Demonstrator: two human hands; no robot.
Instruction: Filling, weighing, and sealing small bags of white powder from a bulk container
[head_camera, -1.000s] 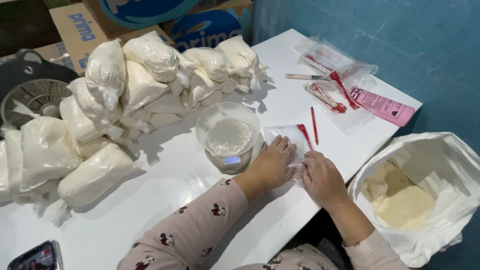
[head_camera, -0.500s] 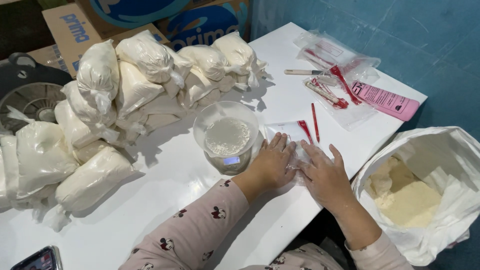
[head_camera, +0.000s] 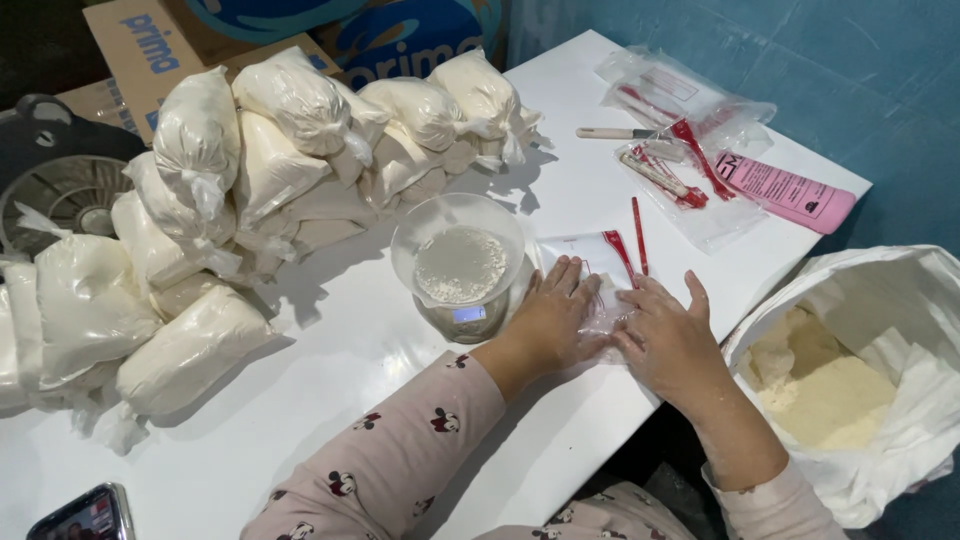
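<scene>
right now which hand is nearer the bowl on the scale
Left. The left hand lies flat on the clear plastic bag right beside the bowl, almost touching the scale. The right hand presses the same bag farther out, toward the sack.

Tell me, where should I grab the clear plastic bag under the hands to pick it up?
Probably by its far edge with the red strip, coming from the far side of the table. The clear plastic bag lies flat on the white table; the left hand and right hand press its near part, so only the far end by the bowl is free.
</scene>
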